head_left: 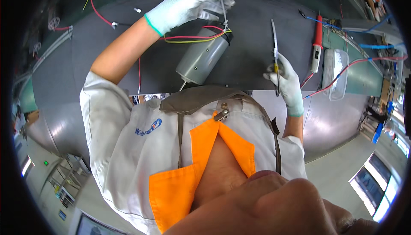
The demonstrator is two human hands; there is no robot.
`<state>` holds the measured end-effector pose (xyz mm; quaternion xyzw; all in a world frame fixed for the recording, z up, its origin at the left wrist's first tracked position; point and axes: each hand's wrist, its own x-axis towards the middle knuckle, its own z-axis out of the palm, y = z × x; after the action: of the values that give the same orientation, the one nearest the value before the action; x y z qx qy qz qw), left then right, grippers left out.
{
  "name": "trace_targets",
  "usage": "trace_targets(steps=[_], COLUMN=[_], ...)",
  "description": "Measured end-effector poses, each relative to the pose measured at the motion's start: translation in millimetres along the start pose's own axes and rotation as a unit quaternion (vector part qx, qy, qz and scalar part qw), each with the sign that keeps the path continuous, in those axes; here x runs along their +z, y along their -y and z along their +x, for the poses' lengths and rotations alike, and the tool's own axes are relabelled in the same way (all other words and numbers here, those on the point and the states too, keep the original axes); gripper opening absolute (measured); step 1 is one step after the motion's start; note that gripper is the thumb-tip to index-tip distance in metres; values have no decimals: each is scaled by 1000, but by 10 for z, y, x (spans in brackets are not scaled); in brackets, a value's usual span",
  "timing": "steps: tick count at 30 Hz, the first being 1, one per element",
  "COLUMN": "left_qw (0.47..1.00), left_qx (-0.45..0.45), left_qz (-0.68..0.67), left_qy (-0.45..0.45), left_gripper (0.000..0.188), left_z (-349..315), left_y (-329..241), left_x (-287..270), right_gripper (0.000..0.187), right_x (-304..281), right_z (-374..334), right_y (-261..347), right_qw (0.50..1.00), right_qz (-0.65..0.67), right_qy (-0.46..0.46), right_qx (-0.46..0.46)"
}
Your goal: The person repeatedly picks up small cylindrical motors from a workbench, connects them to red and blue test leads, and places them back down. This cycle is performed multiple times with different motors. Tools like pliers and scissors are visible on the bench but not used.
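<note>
A grey cylindrical motor (201, 57) lies tilted on the dark work surface, its shaft toward me. Red and yellow-green wires (192, 39) come out at its far end. There a pale cable tie (223, 10) is looped round the wires, its long tail standing up. My left hand (188, 8), in a white glove, has its fingers closed round that tail; the fingertips are partly hidden. To the right of the motor, my gloved right hand (287, 79) grips what looks like a pair of scissors (275, 47), seen edge-on, with a long blade pointing away from me.
A red and white pen-shaped tool (317, 47) with a cord lies at the right, beside a clear plastic box (337, 74). Red and blue cables cross that side. At the left are a red lead with a white plug (114, 24) and a small white connector (137, 10).
</note>
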<state>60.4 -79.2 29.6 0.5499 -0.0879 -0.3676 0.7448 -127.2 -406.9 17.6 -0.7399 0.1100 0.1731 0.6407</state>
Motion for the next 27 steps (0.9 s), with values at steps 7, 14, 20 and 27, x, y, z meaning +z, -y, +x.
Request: trace_targets(steps=[7,14,20,27], left_qw=[1000,989,896,724], left_qx=[-11,89,69,261], left_qz=[-28,42,386,614], left_qy=[3,-112,210,-173], left_gripper=[42,37,43,65], left_z=[47,-128,-1916,-1674], left_y=[19,-31,-262,338], left_x=[-11,35,-346,152], right_gripper=[73,63,58,58], right_x=[403,440,-38,649], right_z=[495,433,398,531], right_y=[608,700,315,338], right_qw=[898,803,706,958], right_qz=[-394,-572,-684,-42], right_qy=[120,55,-70,262], right_qx=[-152,-160,-170,105])
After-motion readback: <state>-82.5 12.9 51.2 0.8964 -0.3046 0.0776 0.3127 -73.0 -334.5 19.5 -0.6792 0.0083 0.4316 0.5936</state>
